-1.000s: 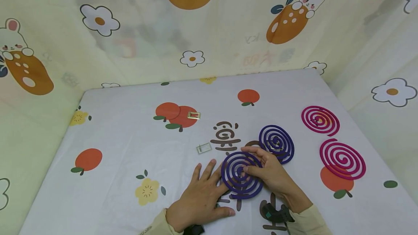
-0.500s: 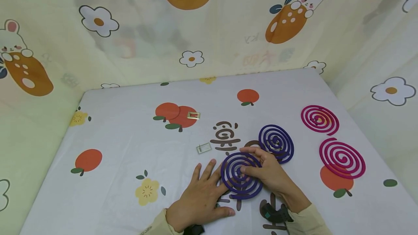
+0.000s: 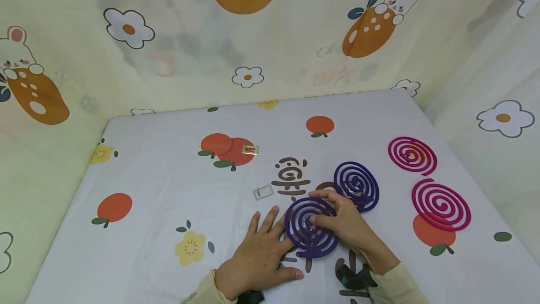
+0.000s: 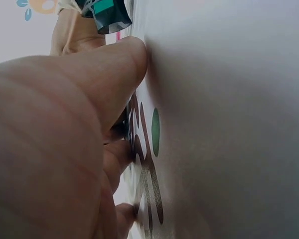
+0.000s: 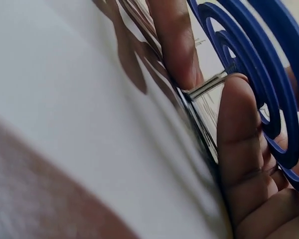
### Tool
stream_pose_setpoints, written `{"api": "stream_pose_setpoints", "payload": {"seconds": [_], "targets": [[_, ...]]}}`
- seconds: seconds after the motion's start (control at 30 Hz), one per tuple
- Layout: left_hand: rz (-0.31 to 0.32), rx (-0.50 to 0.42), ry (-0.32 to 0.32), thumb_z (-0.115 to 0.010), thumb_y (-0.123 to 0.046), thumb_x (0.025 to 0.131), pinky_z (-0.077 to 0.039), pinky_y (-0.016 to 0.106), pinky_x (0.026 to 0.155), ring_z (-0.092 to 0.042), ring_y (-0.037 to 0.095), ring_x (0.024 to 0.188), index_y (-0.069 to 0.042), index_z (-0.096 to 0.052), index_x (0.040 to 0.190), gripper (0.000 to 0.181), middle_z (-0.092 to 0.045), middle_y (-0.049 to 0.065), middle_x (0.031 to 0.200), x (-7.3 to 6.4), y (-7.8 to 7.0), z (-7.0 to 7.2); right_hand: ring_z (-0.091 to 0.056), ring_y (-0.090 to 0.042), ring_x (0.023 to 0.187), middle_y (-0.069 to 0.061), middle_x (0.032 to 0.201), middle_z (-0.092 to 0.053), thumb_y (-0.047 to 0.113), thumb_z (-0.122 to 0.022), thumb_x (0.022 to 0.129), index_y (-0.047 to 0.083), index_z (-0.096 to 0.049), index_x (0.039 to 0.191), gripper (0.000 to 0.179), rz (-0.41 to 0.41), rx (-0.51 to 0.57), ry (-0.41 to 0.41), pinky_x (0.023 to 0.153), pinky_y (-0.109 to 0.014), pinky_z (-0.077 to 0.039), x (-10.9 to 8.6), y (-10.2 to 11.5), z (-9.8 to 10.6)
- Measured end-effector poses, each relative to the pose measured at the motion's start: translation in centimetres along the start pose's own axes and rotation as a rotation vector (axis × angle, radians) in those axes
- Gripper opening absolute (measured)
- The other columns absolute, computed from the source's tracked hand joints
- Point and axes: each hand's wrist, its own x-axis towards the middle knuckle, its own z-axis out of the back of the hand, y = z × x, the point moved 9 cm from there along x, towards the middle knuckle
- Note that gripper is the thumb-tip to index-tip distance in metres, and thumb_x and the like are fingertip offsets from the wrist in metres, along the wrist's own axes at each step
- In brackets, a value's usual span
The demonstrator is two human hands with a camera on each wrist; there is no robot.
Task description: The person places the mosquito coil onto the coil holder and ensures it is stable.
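Observation:
In the head view a dark blue mosquito coil [image 3: 306,225] is pinched near its centre by my right hand [image 3: 348,219], thumb on top and fingers underneath. The right wrist view shows the coil [image 5: 269,59] tilted, with a thin metal coil stand [image 5: 207,87] rising from the cloth to its middle. My left hand [image 3: 259,257] lies on the table with fingers spread and straight. Its fingers reach under the coil's left edge, and in the right wrist view a fingertip presses at the stand's foot. The left wrist view mostly shows the left thumb [image 4: 114,64] on the cloth.
Another blue coil [image 3: 356,184] lies just beyond my right hand. Two magenta coils, one farther [image 3: 411,155] and one nearer [image 3: 442,206], lie at the right. Two small metal stands, one gold-toned [image 3: 250,150] and one silvery [image 3: 263,192], lie on the printed tablecloth [image 3: 152,168].
My right hand and the held coil have shifted very slightly to the left. The left hand stays put, and the other coils and stands lie as before.

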Motion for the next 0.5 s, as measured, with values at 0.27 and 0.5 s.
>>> {"api": "stream_pose_setpoints", "payload": {"seconds": [0.27,0.5], "targets": [[0.000,0.002,0.015,-0.054,-0.078,0.092,-0.019,0.070,0.120,-0.012,0.038,0.160,-0.040,-0.031,0.164,0.084,-0.016,0.002,0.175,0.01,0.00,-0.06,-0.068,-0.016,0.096,-0.024,0.121,-0.064,0.003,-0.080,0.086,-0.005,-0.056,0.139,0.058,-0.019,-0.024,0.004,0.080,-0.025,-0.058,-0.08,-0.09,0.10],[0.006,-0.006,0.029,-0.054,-0.078,0.091,-0.018,0.069,0.121,-0.011,0.036,0.161,-0.041,-0.030,0.164,0.085,-0.015,0.001,0.175,-0.04,0.16,-0.24,-0.068,-0.016,0.097,-0.024,0.122,-0.065,0.002,-0.080,0.086,-0.005,-0.058,0.137,0.056,0.005,-0.064,-0.011,0.082,-0.024,-0.057,-0.01,-0.15,0.29]]}}
